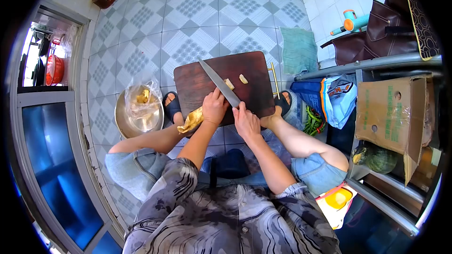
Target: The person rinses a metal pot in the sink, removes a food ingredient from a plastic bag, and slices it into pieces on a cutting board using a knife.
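Note:
A dark wooden cutting board (254, 68) lies between my feet. My right hand (247, 122) grips a large kitchen knife (214, 78), its blade slanting across the board toward the far left. Close to the blade's left side, my left hand (214, 107) is closed with curled fingers over a yellow-brown piece of food (192, 120), whose wrinkled end shows beside the wrist. The part under the hand is hidden. A small pale cut piece (229, 83) sits at the blade's right side, and another cut piece (243, 79) lies farther right.
Left of the board stands a metal basin (123, 115) with a plastic bag (147, 108) holding yellowish pieces. At right are green peppers (312, 121), a blue-and-white bag (340, 101), and a rack with a cardboard box (383, 113). A teal cloth (299, 51) lies on the tiled floor.

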A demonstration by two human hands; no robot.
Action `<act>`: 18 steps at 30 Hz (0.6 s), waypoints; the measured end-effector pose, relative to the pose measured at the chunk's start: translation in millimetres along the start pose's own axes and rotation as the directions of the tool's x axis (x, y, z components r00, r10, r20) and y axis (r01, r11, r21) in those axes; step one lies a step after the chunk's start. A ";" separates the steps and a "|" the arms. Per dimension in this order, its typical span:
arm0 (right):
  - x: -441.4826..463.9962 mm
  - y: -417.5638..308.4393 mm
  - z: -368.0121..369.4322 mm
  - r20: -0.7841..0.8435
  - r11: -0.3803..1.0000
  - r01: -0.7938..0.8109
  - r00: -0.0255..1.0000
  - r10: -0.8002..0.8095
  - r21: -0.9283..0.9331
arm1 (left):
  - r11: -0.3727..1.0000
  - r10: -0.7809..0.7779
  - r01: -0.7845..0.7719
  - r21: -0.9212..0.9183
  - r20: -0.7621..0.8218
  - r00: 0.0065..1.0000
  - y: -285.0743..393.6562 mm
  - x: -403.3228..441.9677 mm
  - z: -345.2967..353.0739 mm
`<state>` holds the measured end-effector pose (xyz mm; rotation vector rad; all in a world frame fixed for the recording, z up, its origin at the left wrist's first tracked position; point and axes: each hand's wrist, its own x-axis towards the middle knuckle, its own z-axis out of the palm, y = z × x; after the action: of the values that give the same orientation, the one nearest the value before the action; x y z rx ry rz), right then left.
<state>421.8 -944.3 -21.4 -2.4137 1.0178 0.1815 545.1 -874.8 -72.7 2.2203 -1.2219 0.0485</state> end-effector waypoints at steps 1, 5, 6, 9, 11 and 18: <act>0.2 -1.2 0.4 0.004 1.000 -0.016 1.000 0.016 -0.014 | 1.000 -0.005 0.005 -0.005 -0.015 1.000 1.0 -0.6 1.3; 13.2 -7.9 -0.3 -0.001 0.999 0.011 1.000 -0.011 -0.036 | 1.000 0.003 -0.003 0.022 -0.011 1.000 -1.4 0.6 2.3; 19.9 -10.0 -0.3 0.008 0.999 0.012 1.000 -0.011 -0.036 | 1.000 0.014 -0.014 0.015 -0.001 1.000 -2.7 0.2 1.8; 44.0 -19.7 1.5 -0.021 0.996 0.083 0.996 -0.084 -0.026 | 1.000 0.004 -0.005 0.014 0.019 1.000 -9.5 -2.9 5.3; 52.9 -20.9 6.1 -0.032 0.989 0.139 0.990 -0.140 -0.045 | 1.000 -0.009 0.009 0.009 0.019 1.000 -9.2 -0.2 7.5; 12.3 -0.9 2.7 -0.045 0.999 0.041 0.998 -0.040 0.004 | 0.994 -0.019 0.018 0.107 0.014 1.000 -3.1 4.5 3.6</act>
<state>431.4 -950.2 -27.2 -2.4423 0.9869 0.1113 549.2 -878.9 -75.8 2.3279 -1.2329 0.0924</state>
